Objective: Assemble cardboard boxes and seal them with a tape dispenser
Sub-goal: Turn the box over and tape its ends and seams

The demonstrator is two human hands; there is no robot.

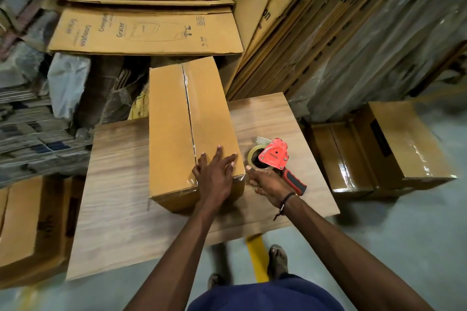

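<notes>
taped box (177, 131) closed, left hand (214, 177) pressing top

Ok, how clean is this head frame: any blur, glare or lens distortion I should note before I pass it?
Head view: centre is sharp, with the box, left hand, right hand and tape dispenser all crisp; the edges smear, mostly the stacks at far left and the wrapped goods at upper right; wide-angle bending bows the table edges; glare shows on the box's tape seam and on the taped boxes on the floor at right.

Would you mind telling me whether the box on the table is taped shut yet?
Shut: the box has its top flaps closed, with shiny clear tape running along the centre seam and over the near edge.
</notes>
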